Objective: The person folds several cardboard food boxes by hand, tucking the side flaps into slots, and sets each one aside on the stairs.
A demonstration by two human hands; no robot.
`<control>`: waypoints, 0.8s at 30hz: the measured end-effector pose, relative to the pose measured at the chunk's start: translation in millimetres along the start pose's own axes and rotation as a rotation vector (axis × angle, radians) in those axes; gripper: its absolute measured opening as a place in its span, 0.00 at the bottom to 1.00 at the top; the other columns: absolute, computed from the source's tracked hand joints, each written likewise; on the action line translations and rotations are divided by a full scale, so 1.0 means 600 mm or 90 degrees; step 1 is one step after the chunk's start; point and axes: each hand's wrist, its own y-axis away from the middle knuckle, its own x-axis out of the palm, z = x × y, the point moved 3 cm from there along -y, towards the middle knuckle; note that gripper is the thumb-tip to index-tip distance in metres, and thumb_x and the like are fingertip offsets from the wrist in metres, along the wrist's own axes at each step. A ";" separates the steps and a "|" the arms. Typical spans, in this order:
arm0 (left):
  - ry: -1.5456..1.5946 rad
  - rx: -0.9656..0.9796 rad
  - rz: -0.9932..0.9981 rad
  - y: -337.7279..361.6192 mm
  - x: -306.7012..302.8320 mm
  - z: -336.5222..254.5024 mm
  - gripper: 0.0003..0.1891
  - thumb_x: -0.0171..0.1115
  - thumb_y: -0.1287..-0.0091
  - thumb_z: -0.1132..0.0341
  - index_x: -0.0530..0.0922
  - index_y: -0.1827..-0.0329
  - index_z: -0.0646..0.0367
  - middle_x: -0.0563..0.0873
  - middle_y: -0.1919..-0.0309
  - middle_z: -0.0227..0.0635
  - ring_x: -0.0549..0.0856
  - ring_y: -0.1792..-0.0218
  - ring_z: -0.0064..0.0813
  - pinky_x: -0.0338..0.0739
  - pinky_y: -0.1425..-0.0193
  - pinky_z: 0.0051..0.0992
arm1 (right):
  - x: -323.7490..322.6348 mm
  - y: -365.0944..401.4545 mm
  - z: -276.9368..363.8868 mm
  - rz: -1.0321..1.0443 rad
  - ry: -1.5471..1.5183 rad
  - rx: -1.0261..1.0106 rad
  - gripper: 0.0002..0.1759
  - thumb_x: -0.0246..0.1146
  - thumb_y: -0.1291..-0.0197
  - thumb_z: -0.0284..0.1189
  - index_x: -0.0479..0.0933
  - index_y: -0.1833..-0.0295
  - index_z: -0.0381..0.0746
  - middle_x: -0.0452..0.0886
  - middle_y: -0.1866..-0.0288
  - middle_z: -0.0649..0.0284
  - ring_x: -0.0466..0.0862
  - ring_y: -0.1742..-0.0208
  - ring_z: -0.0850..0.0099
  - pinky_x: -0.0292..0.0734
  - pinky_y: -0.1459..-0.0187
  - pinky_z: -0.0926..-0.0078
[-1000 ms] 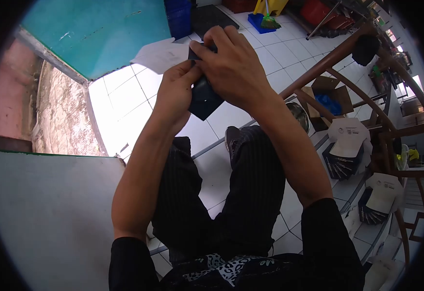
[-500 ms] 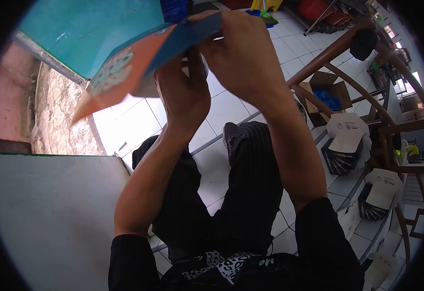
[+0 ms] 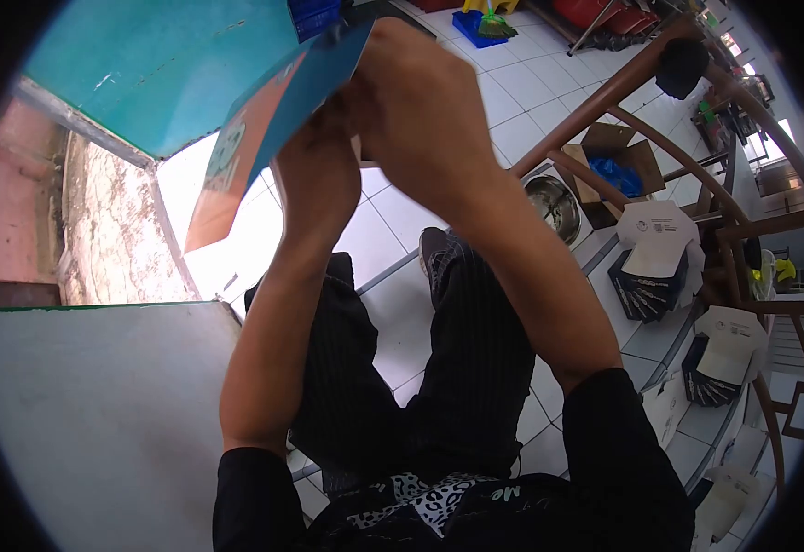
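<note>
A flat printed piece of cardboard point(image 3: 247, 152), orange and blue with pale lettering, is held up and tilted in front of me. My left hand point(image 3: 319, 184) is closed on its lower side, with the fingertips partly hidden behind the sheet. Higher up, my right hand point(image 3: 425, 106) has its fingers curled over the blue end of the same piece. Both hands are close together, the right one slightly above the left. To my right, a fanned stack of dark printed cardboard pieces point(image 3: 646, 290) lies on a tiled step with a white flap on top.
Another cardboard stack point(image 3: 713, 373) sits lower on the steps. A brown metal railing point(image 3: 595, 106) slants along the right, near a metal bowl point(image 3: 554, 210) and an open carton point(image 3: 646, 161) containing blue plastic. A pale wall point(image 3: 98, 396) stands left; a green broom point(image 3: 494, 28) is beyond.
Both hands have shifted left with the cardboard, which now looks steeper and narrower. The metal bowl has come into fuller view behind my right forearm.
</note>
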 end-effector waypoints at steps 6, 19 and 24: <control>-0.271 0.213 0.071 0.016 -0.025 0.051 0.15 0.51 0.15 0.66 0.78 0.35 0.66 0.86 0.47 0.44 0.86 0.46 0.34 0.79 0.40 0.33 | 0.001 0.018 0.009 -0.008 0.199 -0.144 0.09 0.75 0.46 0.29 0.86 0.61 0.39 0.82 0.56 0.57 0.82 0.51 0.62 0.73 0.54 0.63; 0.416 -0.193 0.018 -0.015 -0.031 0.040 0.14 0.56 0.20 0.71 0.80 0.37 0.64 0.88 0.47 0.37 0.86 0.46 0.27 0.80 0.38 0.30 | -0.016 0.086 -0.010 -0.066 0.098 -0.095 0.14 0.73 0.48 0.20 0.80 0.55 0.35 0.81 0.54 0.56 0.84 0.53 0.60 0.81 0.58 0.64; 0.629 -0.248 -0.020 -0.019 -0.043 0.045 0.15 0.54 0.19 0.71 0.77 0.33 0.62 0.86 0.43 0.39 0.84 0.40 0.32 0.77 0.30 0.35 | -0.039 0.083 -0.023 -0.189 -0.051 -0.048 0.11 0.69 0.45 0.16 0.80 0.55 0.33 0.82 0.56 0.53 0.87 0.64 0.58 0.84 0.69 0.68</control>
